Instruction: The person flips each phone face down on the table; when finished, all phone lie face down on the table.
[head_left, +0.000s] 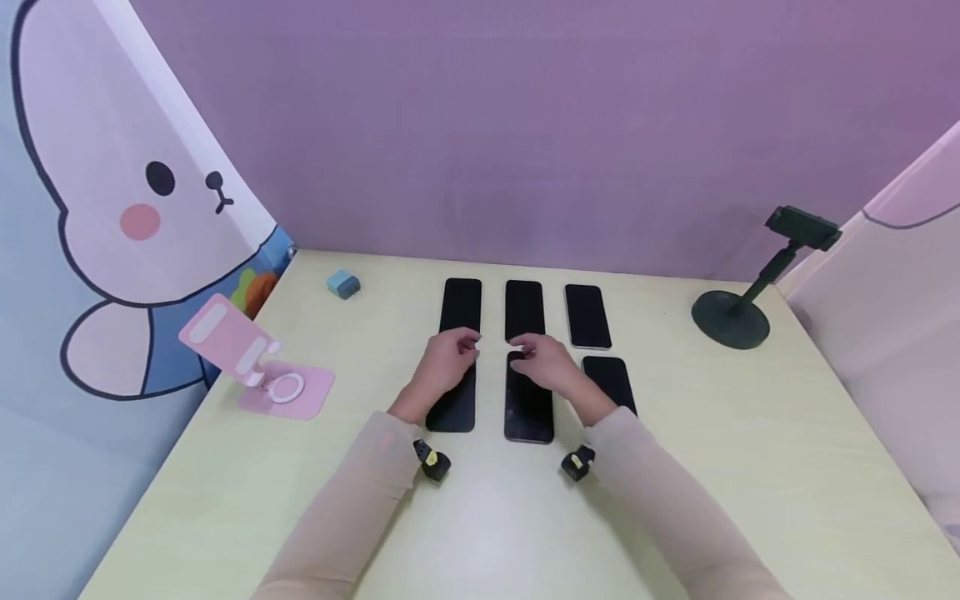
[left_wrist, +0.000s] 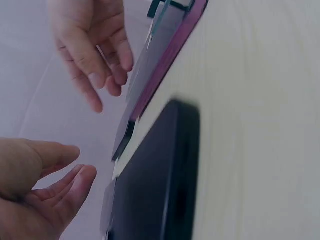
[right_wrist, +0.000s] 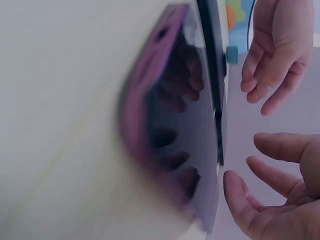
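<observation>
Several smartphones with dark screens lie on the table in two rows of three. My left hand [head_left: 448, 358] is over the left column, between the back left phone [head_left: 461, 302] and the front left phone [head_left: 453, 408]. Over the top end of the front middle phone [head_left: 528, 417] is my right hand [head_left: 547, 363], just below the back middle phone [head_left: 524, 307]. Neither hand holds anything; fingers and thumb stay apart in both wrist views. The right wrist view shows that the front middle phone has a purple edge [right_wrist: 136, 110] and mirrors the fingers in its screen.
To the right lie a back phone [head_left: 588, 315] and a front phone [head_left: 613, 382], the latter partly behind my right wrist. A pink folding phone stand [head_left: 315, 393] and a small blue block [head_left: 343, 284] are on the left. A dark round-based stand [head_left: 731, 320] occupies the back right.
</observation>
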